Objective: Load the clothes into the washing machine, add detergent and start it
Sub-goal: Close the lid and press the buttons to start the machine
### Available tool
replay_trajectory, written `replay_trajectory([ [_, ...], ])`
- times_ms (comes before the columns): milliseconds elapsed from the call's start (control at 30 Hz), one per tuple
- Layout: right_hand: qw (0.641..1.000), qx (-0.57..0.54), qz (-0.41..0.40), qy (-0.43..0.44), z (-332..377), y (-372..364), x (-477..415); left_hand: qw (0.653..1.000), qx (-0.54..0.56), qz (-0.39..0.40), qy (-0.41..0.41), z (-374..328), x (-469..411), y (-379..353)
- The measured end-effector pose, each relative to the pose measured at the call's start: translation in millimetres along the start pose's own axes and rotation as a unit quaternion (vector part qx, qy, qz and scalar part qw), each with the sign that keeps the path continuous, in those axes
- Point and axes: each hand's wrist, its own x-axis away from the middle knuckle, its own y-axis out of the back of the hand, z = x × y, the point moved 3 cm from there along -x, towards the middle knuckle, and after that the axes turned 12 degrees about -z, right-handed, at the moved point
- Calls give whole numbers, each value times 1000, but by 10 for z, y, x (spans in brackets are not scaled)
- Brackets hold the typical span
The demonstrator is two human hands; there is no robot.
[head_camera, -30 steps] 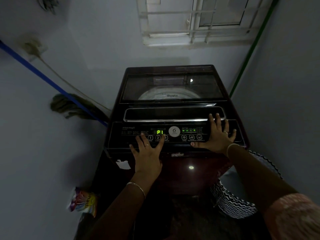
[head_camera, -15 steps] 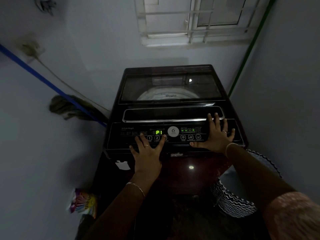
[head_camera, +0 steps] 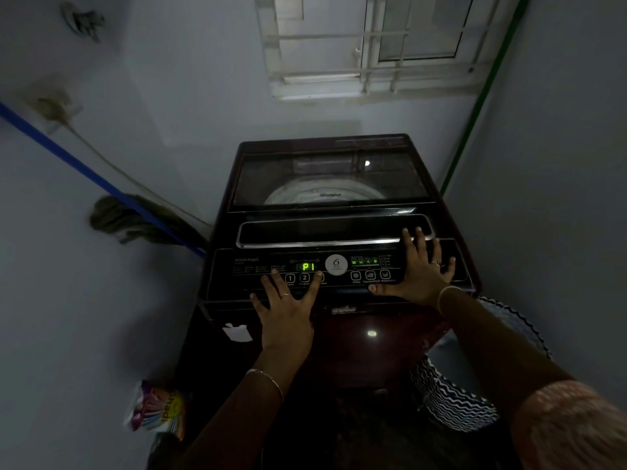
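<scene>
A dark maroon top-loading washing machine [head_camera: 356,347] stands in front of me with its glass lid [head_camera: 325,178] down; the drum rim shows through it. Its control panel [head_camera: 244,266] is lit and the green display [head_camera: 308,266] reads P1. My left hand [head_camera: 286,310] lies flat on the panel's front edge, fingers spread, thumb tip at a button right of the 2 key. My right hand [head_camera: 422,269] rests flat on the panel's right end, fingertips reaching the lid's chrome handle [head_camera: 322,244]. A colourful detergent packet [head_camera: 157,407] lies on the floor at the lower left.
A zigzag-patterned laundry basket [head_camera: 454,401] stands on the floor right of the machine. A mop [head_camera: 135,220] with a blue handle leans on the left wall. Walls close in on both sides; a barred window [head_camera: 369,45] is behind the machine.
</scene>
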Motion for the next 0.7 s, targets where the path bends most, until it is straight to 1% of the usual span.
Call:
replay_trajectory([
  [400, 1000, -2, -2, -2, -1, 5, 2, 1000, -5, -11, 3, -5, -10, -10],
  [700, 1000, -4, -3, 0, 0, 2, 2, 1000, -10, -2, -1, 0, -1, -12],
])
